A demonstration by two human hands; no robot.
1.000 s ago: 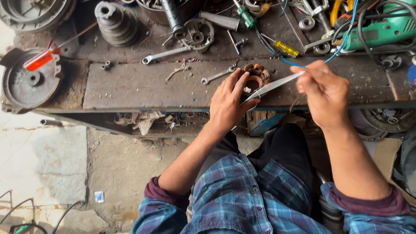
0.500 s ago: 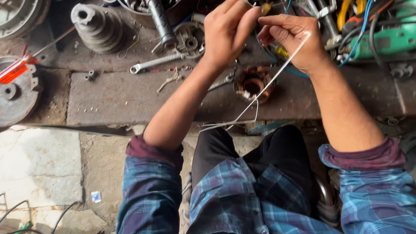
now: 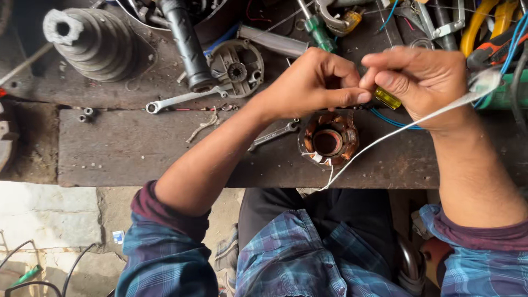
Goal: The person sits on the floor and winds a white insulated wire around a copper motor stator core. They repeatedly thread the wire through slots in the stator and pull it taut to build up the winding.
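Note:
A copper-wound motor stator (image 3: 329,140) stands on the dark workbench (image 3: 126,151) near its front edge. A thin white cord (image 3: 396,131) rises from the stator's front side toward my hands. My right hand (image 3: 426,82) hovers just above and right of the stator, with the cord pinched and running across its palm. My left hand (image 3: 313,82) is curled beside it, its thumb and forefinger pinched on the cord where the fingertips of both hands meet. Under the fingertips lies a yellow screwdriver handle (image 3: 388,99).
On the bench are a stepped grey pulley (image 3: 93,41), a black grip handle (image 3: 184,47), a round grey housing (image 3: 237,65), a long spanner (image 3: 181,99), a short spanner (image 3: 272,135), a green screwdriver (image 3: 316,25), yellow-handled pliers (image 3: 484,22) and a green power tool (image 3: 509,93).
Both hands lifted off the stator and came together above it, drawing the white cord up. The view has shifted closer to the bench.

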